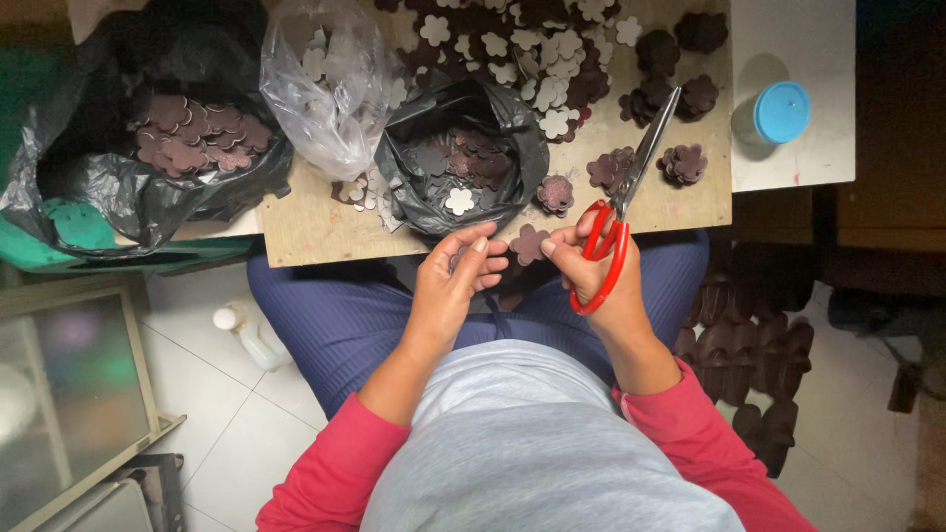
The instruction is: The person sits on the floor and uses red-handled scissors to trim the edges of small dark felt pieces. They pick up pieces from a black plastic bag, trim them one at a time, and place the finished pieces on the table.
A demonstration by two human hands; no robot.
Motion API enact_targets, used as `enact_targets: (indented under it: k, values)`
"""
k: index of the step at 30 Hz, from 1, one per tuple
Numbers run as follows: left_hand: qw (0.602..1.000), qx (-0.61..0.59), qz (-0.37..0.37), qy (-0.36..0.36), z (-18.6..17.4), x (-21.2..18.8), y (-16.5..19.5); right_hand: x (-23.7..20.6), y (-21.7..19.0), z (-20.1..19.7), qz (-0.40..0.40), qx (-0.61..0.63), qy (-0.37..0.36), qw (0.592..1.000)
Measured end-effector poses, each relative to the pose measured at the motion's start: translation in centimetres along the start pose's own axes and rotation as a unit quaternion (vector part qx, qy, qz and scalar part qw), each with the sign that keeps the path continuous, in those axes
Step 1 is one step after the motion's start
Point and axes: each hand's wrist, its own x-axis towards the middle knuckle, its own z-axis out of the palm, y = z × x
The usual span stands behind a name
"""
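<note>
My right hand (591, 271) holds red-handled scissors (621, 212), blades pointing up and away over the board, and its fingertips also pinch a dark maroon flower-shaped cutout (529, 243). My left hand (453, 281) is beside it at the board's near edge, fingers curled on a small dark piece that is mostly hidden. Both hands hover over my lap in blue trousers.
A wooden board (315, 222) carries a small black bag (463, 158) of cutouts, a clear plastic bag (330, 84), and piles of maroon and white flower shapes (552, 49). A large black bag (148, 148) sits left. A blue-lidded container (781, 111) stands right. A white bottle (251, 335) is on the floor.
</note>
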Motion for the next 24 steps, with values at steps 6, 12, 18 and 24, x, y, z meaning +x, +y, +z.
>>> enact_targets:
  k: [6, 12, 18, 24]
  values:
    - [0.999, 0.042, -0.018, 0.000, -0.3, 0.2, -0.4, 2.8, 2.5, -2.2, -0.067, -0.059, 0.059, 0.994]
    - [0.996, -0.059, -0.068, -0.025, -0.5, 0.3, -0.4, 6.6, 3.5, -2.7, -0.133, -0.098, 0.081, 0.983]
    - [0.985, -0.150, -0.076, -0.046, -0.9, -0.2, 0.1, 5.6, 2.1, -0.5, -0.086, -0.266, 0.138, 0.950]
    - [0.992, -0.105, -0.071, -0.029, -0.8, -0.2, 0.1, 5.1, 2.9, 0.9, -0.151, -0.402, 0.149, 0.890]
